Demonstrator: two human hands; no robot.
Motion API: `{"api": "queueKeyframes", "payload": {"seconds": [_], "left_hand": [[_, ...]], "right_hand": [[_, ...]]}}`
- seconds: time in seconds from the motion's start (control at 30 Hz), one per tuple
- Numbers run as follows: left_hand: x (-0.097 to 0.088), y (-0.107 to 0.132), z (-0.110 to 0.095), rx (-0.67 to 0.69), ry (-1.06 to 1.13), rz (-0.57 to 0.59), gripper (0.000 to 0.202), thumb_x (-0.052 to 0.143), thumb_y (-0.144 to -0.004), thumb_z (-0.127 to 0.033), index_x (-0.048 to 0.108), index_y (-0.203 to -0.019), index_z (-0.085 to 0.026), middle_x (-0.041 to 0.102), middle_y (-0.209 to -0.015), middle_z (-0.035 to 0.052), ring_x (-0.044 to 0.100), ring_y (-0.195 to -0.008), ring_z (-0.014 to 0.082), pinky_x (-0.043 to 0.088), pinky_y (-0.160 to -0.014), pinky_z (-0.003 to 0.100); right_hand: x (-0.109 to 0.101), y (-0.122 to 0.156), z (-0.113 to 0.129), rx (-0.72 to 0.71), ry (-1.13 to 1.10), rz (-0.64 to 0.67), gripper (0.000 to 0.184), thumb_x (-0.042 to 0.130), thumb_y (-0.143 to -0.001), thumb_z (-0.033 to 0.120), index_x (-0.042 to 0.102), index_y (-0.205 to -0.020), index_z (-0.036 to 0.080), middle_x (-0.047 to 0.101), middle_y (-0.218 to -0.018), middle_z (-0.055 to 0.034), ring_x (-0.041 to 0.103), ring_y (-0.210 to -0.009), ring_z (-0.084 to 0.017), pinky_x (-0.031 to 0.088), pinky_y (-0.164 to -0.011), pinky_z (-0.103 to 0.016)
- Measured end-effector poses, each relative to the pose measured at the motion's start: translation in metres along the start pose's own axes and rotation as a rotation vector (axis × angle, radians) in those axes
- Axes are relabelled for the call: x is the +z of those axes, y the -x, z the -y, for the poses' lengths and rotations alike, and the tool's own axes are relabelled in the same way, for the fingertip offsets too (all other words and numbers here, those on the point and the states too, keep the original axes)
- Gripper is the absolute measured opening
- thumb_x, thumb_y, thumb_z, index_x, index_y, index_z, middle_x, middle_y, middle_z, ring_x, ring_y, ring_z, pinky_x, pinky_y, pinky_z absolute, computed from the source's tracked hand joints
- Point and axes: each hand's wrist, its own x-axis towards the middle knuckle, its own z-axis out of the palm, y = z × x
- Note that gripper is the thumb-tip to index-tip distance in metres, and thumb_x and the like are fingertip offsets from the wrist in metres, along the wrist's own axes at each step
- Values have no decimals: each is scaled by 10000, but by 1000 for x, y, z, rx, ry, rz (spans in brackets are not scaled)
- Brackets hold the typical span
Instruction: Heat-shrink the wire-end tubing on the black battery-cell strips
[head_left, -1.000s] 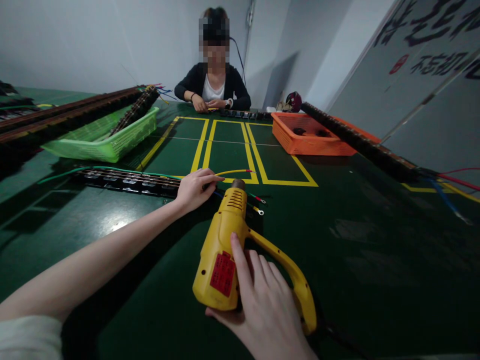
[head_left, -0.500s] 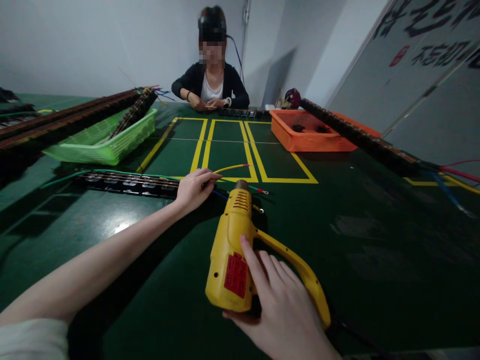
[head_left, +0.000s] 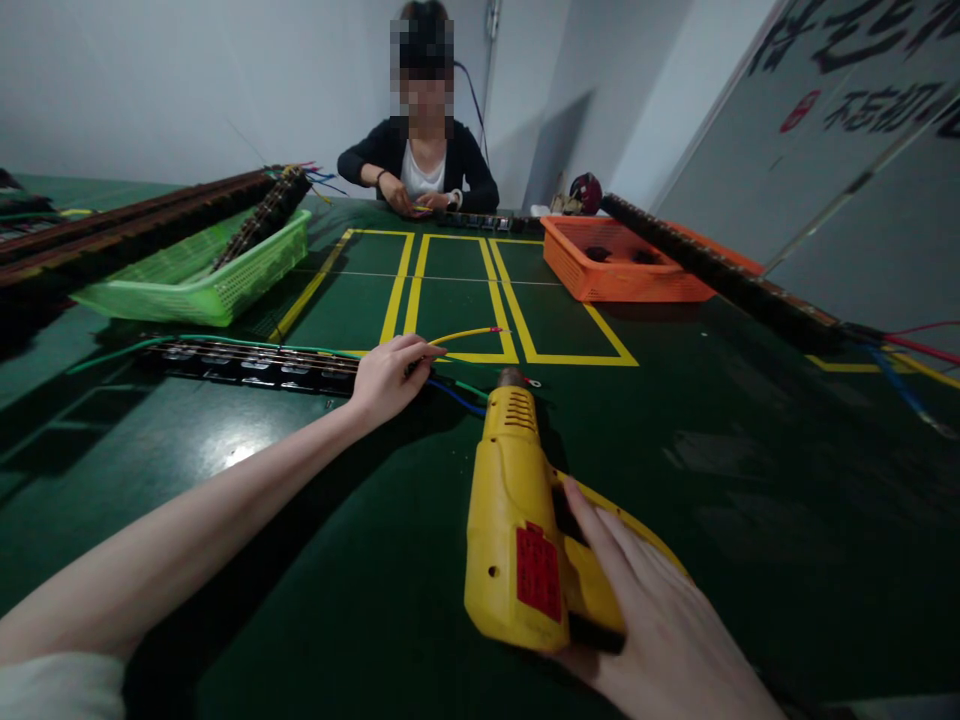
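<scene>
My left hand (head_left: pixel 390 380) is closed around wires at the right end of a long black strip assembly (head_left: pixel 247 368), which lies on the green table. A yellow wire (head_left: pixel 466 333) with a red-sleeved tip sticks out past the fingers. Below it a green wire and a blue wire (head_left: pixel 454 397) run right toward the nozzle of a yellow heat gun (head_left: pixel 510 520). My right hand (head_left: pixel 667 620) grips the heat gun by its handle; the nozzle points away from me, near a red-sleeved ring terminal (head_left: pixel 534 382). Part of the wires is hidden behind the gun.
A green basket (head_left: pixel 217 300) at left has long strip assemblies across it. An orange basket (head_left: pixel 622 285) stands at back right, another strip (head_left: pixel 720 260) resting over it. Yellow tape rectangles (head_left: pixel 450 238) mark the table. Across it sits a person (head_left: pixel 424 165), hands at a strip.
The heat gun has shifted right and slightly toward me in my right hand, uncovering more of the blue and green wires. My left hand stays in place.
</scene>
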Motion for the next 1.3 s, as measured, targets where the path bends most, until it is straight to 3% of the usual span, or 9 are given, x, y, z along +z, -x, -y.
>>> {"api": "queueKeyframes", "payload": {"seconds": [0.1, 0.2, 0.3, 0.5, 0.77, 1.0, 1.13, 1.3], "left_hand": [[0, 0, 0, 1, -7, 0, 271, 442, -897, -224, 674, -1036, -224, 652, -956, 20, 615, -833, 145, 446, -675, 239], [0, 0, 0, -1, -8, 13, 272, 440, -896, -217, 670, -1041, -227, 651, -963, 18, 612, -836, 144, 443, -675, 236], [0, -1, 0, 3, -13, 28, 274, 435, -894, -204, 664, -1044, -228, 649, -969, 18, 612, -863, 152, 444, -691, 244], [0, -2, 1, 22, -68, 66, 278, 413, -901, -216, 657, -1033, -227, 650, -968, 26, 609, -905, 177, 454, -739, 281], [1, -2, -1, 26, -58, 54, 277, 423, -881, -198, 664, -1014, -224, 644, -947, 21, 603, -902, 174, 457, -742, 282], [-1, 1, -1, 84, -55, 57, 354, 355, -887, -156, 603, -1131, -221, 644, -1019, 31, 585, -948, 179, 461, -794, 301], [-1, 2, -2, 6, -78, 29, 337, 423, -853, -172, 511, -1177, -177, 669, -1017, 39, 601, -956, 200, 452, -855, 342], [-1, 0, -3, 69, -163, 74, 263, 368, -904, -208, 591, -1043, -193, 650, -995, 51, 591, -955, 208, 449, -829, 342]], "right_hand": [[1, 7, -14, 34, -7, 41, 839, 681, -726, 372, 277, -1437, 184, 612, -1254, -99, 637, -1060, -235, 573, -824, -364], [3, 9, -15, 44, -31, 81, 571, 668, -725, 310, 492, -1259, 209, 665, -1141, -75, 654, -1015, -242, 578, -806, -383], [5, 7, -7, 110, -76, 118, 414, 685, -705, 256, 558, -1097, 226, 680, -1026, -48, 661, -964, -243, 580, -780, -400], [10, 0, 10, 48, -37, 34, 503, 759, -649, 224, 539, -1100, 184, 677, -1000, -72, 664, -931, -273, 575, -770, -442], [18, -17, 41, 3, -59, -33, 539, 772, -630, 174, 517, -1105, 179, 661, -962, -44, 645, -891, -247, 548, -753, -394], [14, -17, 41, -1, -59, -45, 539, 793, -632, 210, 511, -1091, 197, 647, -923, -15, 636, -834, -222, 529, -698, -365], [14, -15, 41, -34, -22, -70, 585, 798, -603, 175, 505, -1109, 176, 646, -911, -16, 638, -809, -212, 524, -684, -349], [19, -15, 42, -37, 2, -117, 595, 794, -584, 161, 510, -1106, 152, 654, -918, -35, 638, -822, -227, 522, -713, -372]]}}
